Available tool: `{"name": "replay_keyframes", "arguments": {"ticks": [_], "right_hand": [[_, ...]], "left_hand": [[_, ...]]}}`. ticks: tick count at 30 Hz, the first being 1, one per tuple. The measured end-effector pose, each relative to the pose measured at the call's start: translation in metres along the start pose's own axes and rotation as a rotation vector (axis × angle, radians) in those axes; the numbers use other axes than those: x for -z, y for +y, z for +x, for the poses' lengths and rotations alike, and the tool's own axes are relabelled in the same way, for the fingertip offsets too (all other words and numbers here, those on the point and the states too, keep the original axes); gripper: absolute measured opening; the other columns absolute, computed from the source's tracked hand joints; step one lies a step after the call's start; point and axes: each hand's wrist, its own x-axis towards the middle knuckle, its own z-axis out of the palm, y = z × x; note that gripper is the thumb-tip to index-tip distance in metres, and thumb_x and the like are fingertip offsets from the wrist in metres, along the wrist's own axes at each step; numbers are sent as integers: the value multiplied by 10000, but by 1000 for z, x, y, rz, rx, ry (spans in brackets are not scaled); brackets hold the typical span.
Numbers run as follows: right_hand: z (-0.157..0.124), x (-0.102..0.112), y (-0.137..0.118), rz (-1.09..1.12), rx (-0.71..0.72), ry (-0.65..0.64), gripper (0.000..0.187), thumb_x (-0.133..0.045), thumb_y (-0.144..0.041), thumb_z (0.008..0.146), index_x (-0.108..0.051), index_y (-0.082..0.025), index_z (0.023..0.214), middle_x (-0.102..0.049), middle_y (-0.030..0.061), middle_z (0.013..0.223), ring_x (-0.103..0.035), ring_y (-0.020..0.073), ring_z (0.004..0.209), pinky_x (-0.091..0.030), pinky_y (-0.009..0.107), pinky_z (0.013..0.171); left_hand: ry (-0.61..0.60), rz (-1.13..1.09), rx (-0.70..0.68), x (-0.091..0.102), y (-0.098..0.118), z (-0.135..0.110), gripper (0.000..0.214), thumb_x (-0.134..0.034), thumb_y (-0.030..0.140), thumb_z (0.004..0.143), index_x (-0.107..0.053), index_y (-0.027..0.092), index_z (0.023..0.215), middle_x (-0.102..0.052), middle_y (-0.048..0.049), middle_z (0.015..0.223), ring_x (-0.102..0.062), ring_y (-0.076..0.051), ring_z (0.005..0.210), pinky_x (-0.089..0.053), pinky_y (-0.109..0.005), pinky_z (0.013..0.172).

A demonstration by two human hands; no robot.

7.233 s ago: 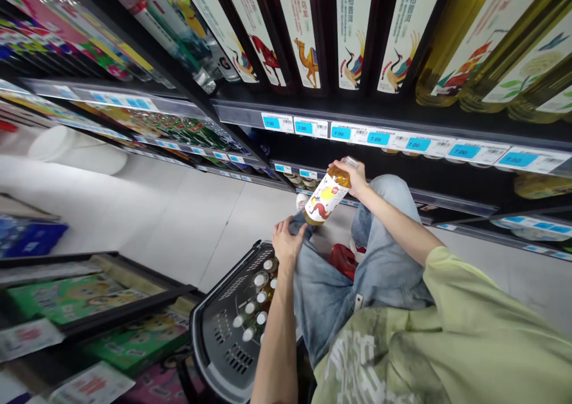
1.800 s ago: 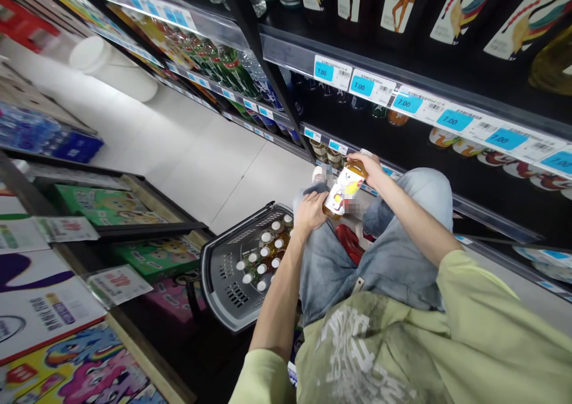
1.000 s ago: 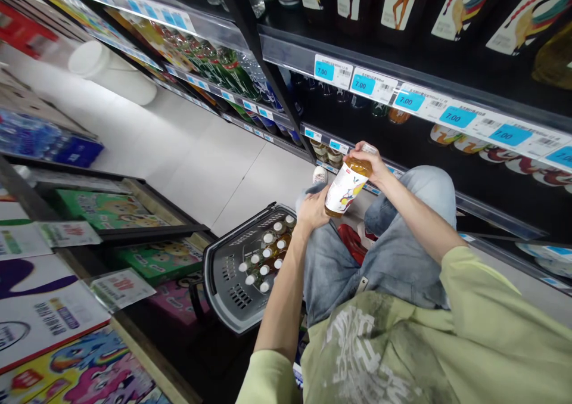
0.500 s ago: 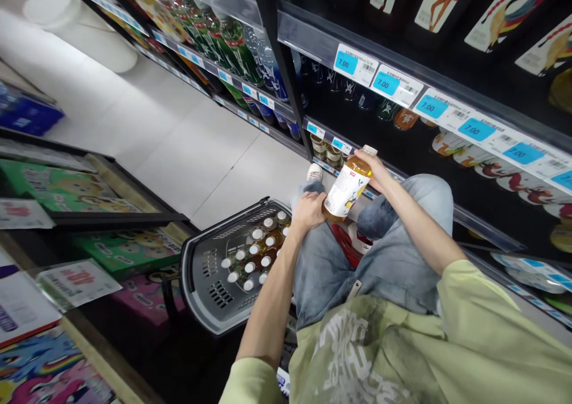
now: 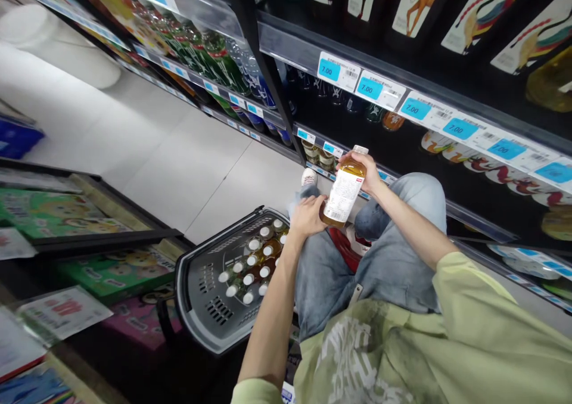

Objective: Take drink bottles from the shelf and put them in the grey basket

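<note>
amber bottle point(image 5: 343, 194) sits tilted over our knees, between both hands, cap end toward the shelves. our right hand point(image 5: 367, 171) is wrapped round its upper part, just under the cap; our left hand point(image 5: 308, 214) lies against the lower end, and we can't tell if it grips or only steadies.

risks, our guess: smooth sides could slip if the right grip loosens, dropping it between our legs onto the floor point(image 5: 192, 177). a careless lift might knock the lower shelf edge point(image 5: 473, 218) close by. basket point(image 5: 196, 311) beside our left leg has white-capped bottles point(image 5: 251, 261) bunched toward one end; a bump from our left forearm point(image 5: 272, 308) could topple a few.

hard to make out: label print too small to read, bottle's far side hidden, some right-hand fingers behind it. forearm covers part of the basket, so we can't count the caps. tall bottles point(image 5: 415, 8) up top are cut off by the frame.
</note>
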Motion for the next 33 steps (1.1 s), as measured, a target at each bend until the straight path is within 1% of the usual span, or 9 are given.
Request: {"name": "replay_keyframes", "arguments": {"ticks": [2, 4, 6, 8, 14, 19, 22, 26, 33], "right_hand": [[-3, -3, -5, 39, -7, -40, 428, -900, -515, 604, -697, -199, 809, -773, 53, 837, -753, 246, 747, -645, 375, 689], [-5, -4, -8, 50, -3, -80, 428, -904, -504, 582, -704, -193, 797, -774, 59, 837, -750, 251, 739, -643, 379, 673], [-6, -4, -9, 29, 4, -110, 414, -903, -488, 577, -714, -189, 792, -778, 64, 845, -750, 248, 740, -637, 367, 669], [-5, -3, -9, -4, 6, -116, 394, -898, -476, 591, -720, -190, 796, -780, 65, 847, -747, 235, 740, -630, 346, 674], [1, 1, -5, -3, 14, -67, 378, -892, -482, 620, -715, -194, 790, -776, 63, 812, -747, 232, 732, -626, 335, 677], [5, 4, 0, -29, 14, -63, 379, -886, -505, 656, -720, -196, 802, -774, 64, 808, -752, 236, 742, -612, 323, 672], [5, 4, 0, -46, 3, -63, 383, -877, -524, 669, -724, -199, 800, -771, 62, 791, -750, 238, 730, -620, 334, 689], [3, 2, -3, -39, 13, -52, 383, -884, -520, 647, -726, -195, 773, -772, 63, 788, -748, 233, 710, -618, 328, 672], [2, 0, -4, -62, -3, -38, 399, -878, -538, 642, -722, -197, 780, -764, 66, 780, -740, 232, 717, -613, 328, 680]], "left_hand": [[-33, 25, -25, 0, 3, 2, 791, -784, 505, 822, -583, 140, 1494, -759, -159, 1111, -722, -343, 1111, -518, -446, 994], [-85, 61, -51, -3, 6, 5, 867, -762, 522, 842, -525, 108, 1567, -773, -167, 1091, -730, -351, 1117, -511, -460, 1027], [-129, 89, -63, -5, 8, 8, 865, -725, 500, 876, -493, 72, 1592, -782, -174, 1068, -742, -350, 1097, -507, -467, 1046], [-147, 93, -65, -8, 8, 11, 848, -697, 461, 897, -467, 63, 1610, -789, -180, 1080, -749, -346, 1084, -510, -467, 1050], [-134, 64, -53, -10, 4, 10, 848, -663, 395, 903, -416, 94, 1657, -794, -160, 1100, -760, -319, 1055, -525, -442, 1053], [-127, 55, -55, -10, 2, 9, 861, -660, 367, 886, -408, 113, 1669, -794, -152, 1073, -759, -326, 1034, -538, -459, 1055], [-130, 60, -54, -9, 2, 9, 853, -652, 376, 890, -417, 97, 1661, -792, -160, 1072, -757, -331, 1039, -541, -461, 1048], [-134, 67, -49, -8, 3, 9, 842, -641, 374, 896, -422, 70, 1650, -789, -174, 1084, -751, -336, 1052, -541, -468, 1052], [-125, 65, -48, -8, 3, 8, 837, -643, 357, 897, -406, 158, 1675, -789, -138, 1056, -752, -328, 1054, -546, -469, 1049]]}}
